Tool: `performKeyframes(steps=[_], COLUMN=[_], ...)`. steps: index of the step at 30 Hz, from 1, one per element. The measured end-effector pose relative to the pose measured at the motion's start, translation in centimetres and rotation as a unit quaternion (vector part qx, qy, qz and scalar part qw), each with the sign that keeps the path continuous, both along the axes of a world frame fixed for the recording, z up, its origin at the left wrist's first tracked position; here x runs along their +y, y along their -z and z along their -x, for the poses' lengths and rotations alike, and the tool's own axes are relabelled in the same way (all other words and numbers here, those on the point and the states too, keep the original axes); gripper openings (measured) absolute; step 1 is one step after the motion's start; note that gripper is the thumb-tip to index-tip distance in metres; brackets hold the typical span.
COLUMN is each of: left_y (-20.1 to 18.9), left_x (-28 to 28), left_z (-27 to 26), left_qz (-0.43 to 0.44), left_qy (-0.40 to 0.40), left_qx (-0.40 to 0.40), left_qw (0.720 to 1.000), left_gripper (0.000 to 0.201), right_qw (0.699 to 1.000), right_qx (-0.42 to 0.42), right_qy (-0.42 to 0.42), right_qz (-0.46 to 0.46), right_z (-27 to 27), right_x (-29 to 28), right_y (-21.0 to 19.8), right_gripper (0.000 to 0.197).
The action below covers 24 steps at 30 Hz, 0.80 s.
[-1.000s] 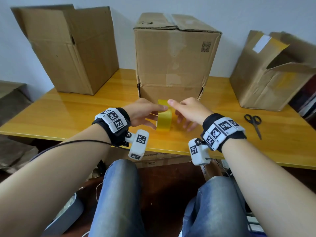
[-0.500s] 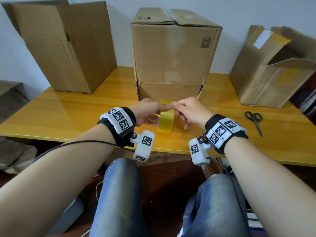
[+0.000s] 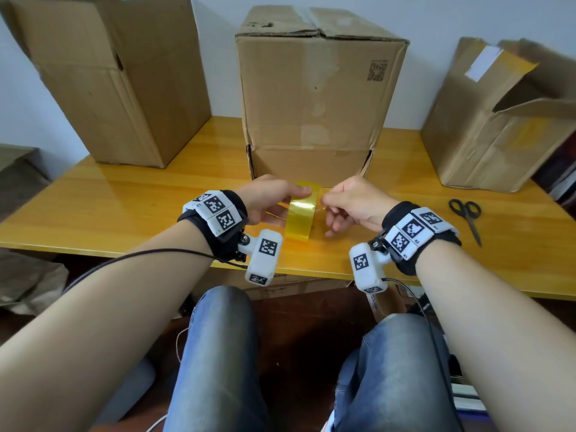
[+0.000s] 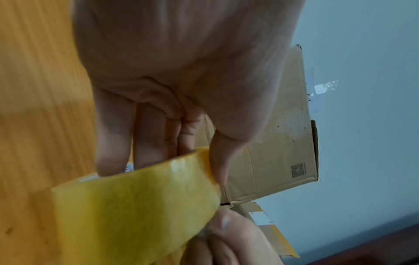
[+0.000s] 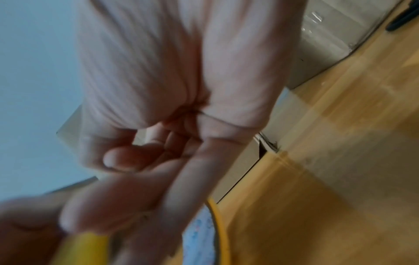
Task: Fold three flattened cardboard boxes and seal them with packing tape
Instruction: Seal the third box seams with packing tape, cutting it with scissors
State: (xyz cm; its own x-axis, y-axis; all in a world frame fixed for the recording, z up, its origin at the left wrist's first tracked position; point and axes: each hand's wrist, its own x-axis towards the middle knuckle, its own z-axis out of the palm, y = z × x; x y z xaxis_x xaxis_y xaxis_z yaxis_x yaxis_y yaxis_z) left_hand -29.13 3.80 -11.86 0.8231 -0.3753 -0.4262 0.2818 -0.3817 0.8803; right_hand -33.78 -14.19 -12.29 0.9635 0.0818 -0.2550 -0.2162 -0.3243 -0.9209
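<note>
since the earlier frames both hands have lifted the tape roll [image 3: 300, 218] a bit & pulled it nearer, w/ the right hand [image 3: 352, 204] going from spread fingers to a tight pinch at the roll's top edge. left hand [image 3: 271, 199] is clamped on the roll, thumb on the outer face, fingers thru the core, prob to steady it so the other hand can peel. right thumb & forefinger are pressed together on what looks like the loose tape end; wrist view too blurred to confirm. roll is held upright on edge over the table [image 3: 124, 207], just in front of the middle box [image 3: 318, 88], whose top flaps are folded shut, tape not clear. left box [image 3: 109, 73] & right box [image 3: 498, 120] sit open, well apart. scissors [image 3: 466, 215] lie to the right, ready for cutting.
</note>
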Motion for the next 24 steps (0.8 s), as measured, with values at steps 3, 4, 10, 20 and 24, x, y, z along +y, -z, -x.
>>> performKeyframes(steps=[3,4,10,20,24], left_y=[0.1,0.1,0.0,0.0,0.2], left_x=[0.1,0.2,-0.1,0.0,0.1], left_z=[-0.1,0.0,0.2,0.1,0.0], left_qz=[0.004,0.007,0.011,0.006,0.011], left_qy=[0.003,0.003,0.007,-0.017,-0.021], left_qx=[0.003,0.004,0.008,0.021,0.022], left_qw=[1.000,1.000,1.000,1.000,0.999], left_gripper=[0.036,0.036,0.038,0.034,0.035], right_qw=[0.998,0.996,0.975,0.996,0.979], right_qx=[-0.015,-0.021,-0.016,-0.046,-0.046], right_qy=[-0.017,-0.026,-0.059,0.077,0.152], right_qz=[0.057,0.085,0.216,0.020,-0.127], right_z=[-0.1,-0.2,-0.4,0.4,0.6], right_x=[-0.1,-0.1,-0.1,0.1,0.9], right_y=[-0.3,-0.5,-1.4,0.8,1.7], right_gripper=[0.033,0.033,0.025,0.029,0.016])
